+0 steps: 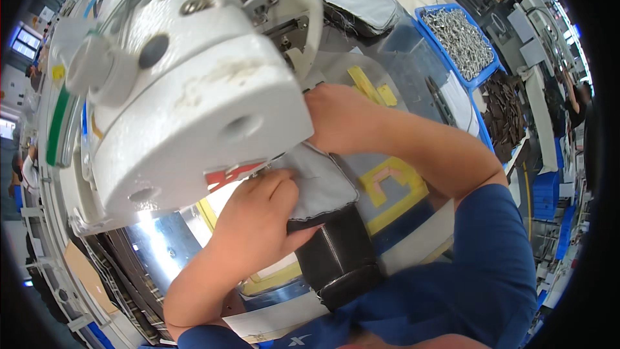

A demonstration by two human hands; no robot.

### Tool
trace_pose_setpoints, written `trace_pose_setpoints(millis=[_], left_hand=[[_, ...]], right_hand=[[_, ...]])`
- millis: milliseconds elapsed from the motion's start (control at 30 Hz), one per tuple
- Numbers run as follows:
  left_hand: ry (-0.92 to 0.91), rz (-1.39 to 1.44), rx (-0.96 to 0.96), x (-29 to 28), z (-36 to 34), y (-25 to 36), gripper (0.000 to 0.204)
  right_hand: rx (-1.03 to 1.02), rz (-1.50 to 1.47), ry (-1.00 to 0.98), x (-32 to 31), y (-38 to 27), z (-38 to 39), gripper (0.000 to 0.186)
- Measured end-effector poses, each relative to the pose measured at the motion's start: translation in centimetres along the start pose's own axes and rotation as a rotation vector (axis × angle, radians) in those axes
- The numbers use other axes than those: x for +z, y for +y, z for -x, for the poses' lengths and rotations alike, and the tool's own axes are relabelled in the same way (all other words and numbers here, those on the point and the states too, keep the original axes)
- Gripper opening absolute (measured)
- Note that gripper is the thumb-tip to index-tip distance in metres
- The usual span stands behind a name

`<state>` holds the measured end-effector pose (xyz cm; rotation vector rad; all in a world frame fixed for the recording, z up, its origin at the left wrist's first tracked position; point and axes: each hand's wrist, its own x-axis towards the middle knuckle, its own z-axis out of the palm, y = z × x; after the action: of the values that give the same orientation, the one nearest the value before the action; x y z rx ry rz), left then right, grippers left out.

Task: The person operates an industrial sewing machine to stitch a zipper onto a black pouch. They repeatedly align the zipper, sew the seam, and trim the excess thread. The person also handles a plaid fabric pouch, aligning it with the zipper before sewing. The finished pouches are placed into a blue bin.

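Observation:
A grey fabric panel (313, 184) with a dark stitched edge lies under the head of a white sewing machine (206, 116). My left hand (255, 220) is closed on the panel's near left side, fingers bent on top and thumb by the black edge. From this panel a black piece with a zipper (336, 252) hangs toward my body. My right hand (339, 119) is at the panel's far right side, close against the machine head. Its fingertips are hidden behind the machine, so its grip does not show. The needle area is also hidden.
A stack of grey padded pieces (361, 3) lies behind the machine. To the right are a blue bin of metal zipper pulls (458, 42) and a bin of dark brown pieces (504, 110). Yellow tape (394, 190) marks the table. Dark striped fabric (126, 271) lies at left.

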<state>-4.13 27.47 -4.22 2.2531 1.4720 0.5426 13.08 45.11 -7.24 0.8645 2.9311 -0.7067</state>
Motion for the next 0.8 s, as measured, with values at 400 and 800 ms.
trace_pose_setpoints(millis=[400, 800], left_hand=[[-0.168, -0.166, -0.112, -0.9, 0.4, 0.9, 0.068], [-0.196, -0.221, -0.152, -0.8, 1.0, 1.3, 0.057]], right_hand=[[-0.149, -0.007, 0.286, 3.1, 0.0, -0.8, 0.027], [-0.132, -0.046, 0.342, 2.8, -1.1, 0.2, 0.023]])
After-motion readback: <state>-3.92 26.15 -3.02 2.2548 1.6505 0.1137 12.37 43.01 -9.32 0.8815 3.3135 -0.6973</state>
